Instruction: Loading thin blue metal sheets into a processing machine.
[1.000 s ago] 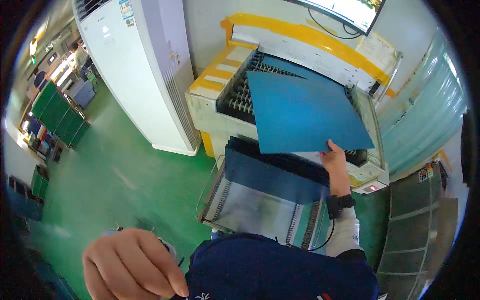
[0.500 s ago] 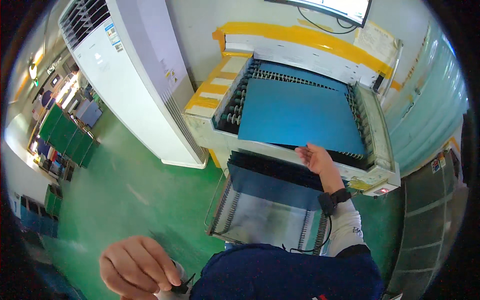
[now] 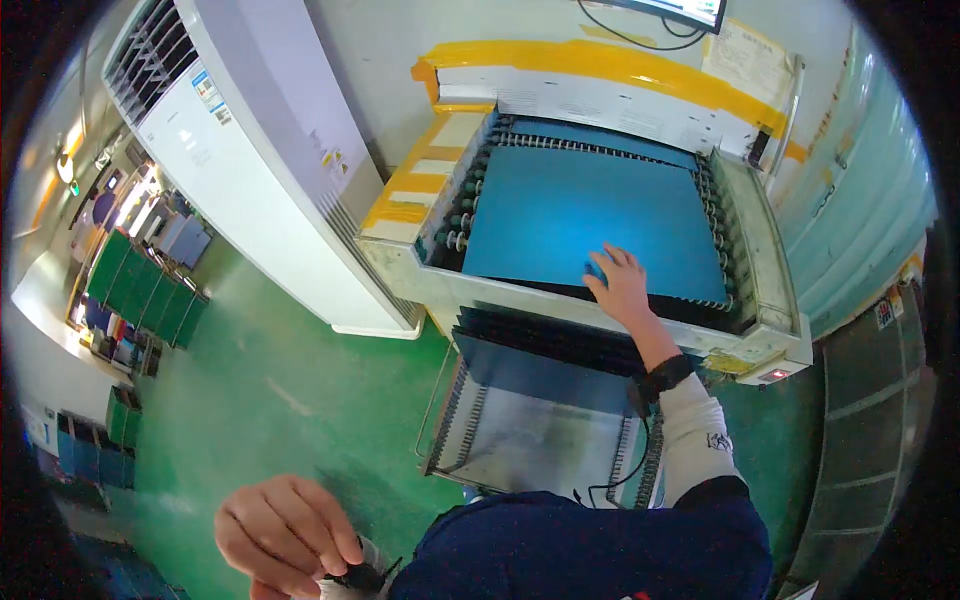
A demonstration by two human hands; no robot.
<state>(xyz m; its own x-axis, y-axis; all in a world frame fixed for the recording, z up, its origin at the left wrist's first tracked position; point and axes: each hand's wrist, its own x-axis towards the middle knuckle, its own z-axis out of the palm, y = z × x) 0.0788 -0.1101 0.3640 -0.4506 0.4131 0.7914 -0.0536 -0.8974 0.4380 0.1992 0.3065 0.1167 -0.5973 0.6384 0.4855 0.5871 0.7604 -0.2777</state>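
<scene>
My right hand (image 3: 622, 288) reaches over the near edge of a flat blue panel (image 3: 585, 205). Its fingers are spread, with the tips over the panel; I cannot tell if they touch it. The panel lies on the rollers (image 3: 460, 220) of a pale conveyor machine (image 3: 430, 270), and part of another blue panel (image 3: 580, 138) shows behind it. Low at the left, over the floor, my left hand (image 3: 285, 530) is curled closed with nothing showing in it. Below the machine stands a slotted rack (image 3: 545, 450) with several dark panels (image 3: 540, 370) upright in its far part.
A tall white air conditioner (image 3: 260, 170) stands left of the machine. Yellow tape (image 3: 600, 58) runs along the machine's back cover, under a screen (image 3: 690, 12). At right are a translucent curtain (image 3: 850, 190) and a grey rack (image 3: 865, 430). Green panels (image 3: 145, 285) stand far left.
My right hand has moved forward and up from the panel's near edge to over its surface, its fingers spreading. The view has shifted slightly. My left hand stays curled.
</scene>
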